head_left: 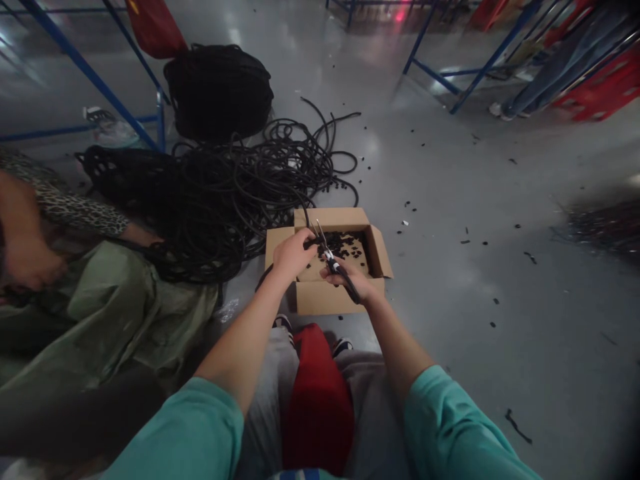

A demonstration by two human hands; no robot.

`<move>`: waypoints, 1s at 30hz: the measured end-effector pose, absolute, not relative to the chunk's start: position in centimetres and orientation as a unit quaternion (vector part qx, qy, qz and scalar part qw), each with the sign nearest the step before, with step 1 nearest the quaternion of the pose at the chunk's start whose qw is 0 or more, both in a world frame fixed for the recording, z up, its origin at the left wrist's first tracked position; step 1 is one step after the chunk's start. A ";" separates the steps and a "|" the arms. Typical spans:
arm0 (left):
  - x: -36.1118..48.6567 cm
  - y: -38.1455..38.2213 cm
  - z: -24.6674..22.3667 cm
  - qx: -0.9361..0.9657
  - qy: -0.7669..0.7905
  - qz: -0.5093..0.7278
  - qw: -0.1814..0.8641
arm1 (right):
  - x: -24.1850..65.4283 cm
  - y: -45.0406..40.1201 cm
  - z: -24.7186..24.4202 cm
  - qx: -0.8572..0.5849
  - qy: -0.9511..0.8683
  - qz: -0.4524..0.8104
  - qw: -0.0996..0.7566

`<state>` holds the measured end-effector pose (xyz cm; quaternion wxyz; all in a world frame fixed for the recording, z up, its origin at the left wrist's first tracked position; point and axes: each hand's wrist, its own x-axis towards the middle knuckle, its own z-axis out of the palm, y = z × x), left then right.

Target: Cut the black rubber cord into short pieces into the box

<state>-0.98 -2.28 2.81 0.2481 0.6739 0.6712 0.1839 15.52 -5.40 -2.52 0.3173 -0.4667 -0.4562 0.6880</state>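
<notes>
Over an open cardboard box, my left hand is closed around a black cord. My right hand grips the black handles of the scissors, whose blades stand apart and point up toward the cord by my left fingers. Whether the blades touch the cord is too small to tell. Many small black pieces lie inside the box. A large tangle of black cord spreads on the floor to the box's left and behind it.
A black bundle lies behind the tangle, near blue metal frames. At left, another person's arm is beside a green sheet. Black scraps dot the floor. My feet and a red cloth are below the box.
</notes>
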 end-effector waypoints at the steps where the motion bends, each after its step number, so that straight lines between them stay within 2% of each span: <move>1: -0.9 -2.3 2.9 0.676 0.671 0.186 0.242 | 15.5 -5.4 -2.4 -0.468 -0.456 0.686 0.319; 20: -0.2 -2.5 3.4 0.662 0.699 0.151 0.224 | 15.4 -5.5 -1.8 -0.459 -0.473 0.692 0.294; 30: 0.1 -2.6 3.0 0.648 0.707 0.173 0.224 | 15.4 -5.5 -1.2 -0.463 -0.473 0.692 0.288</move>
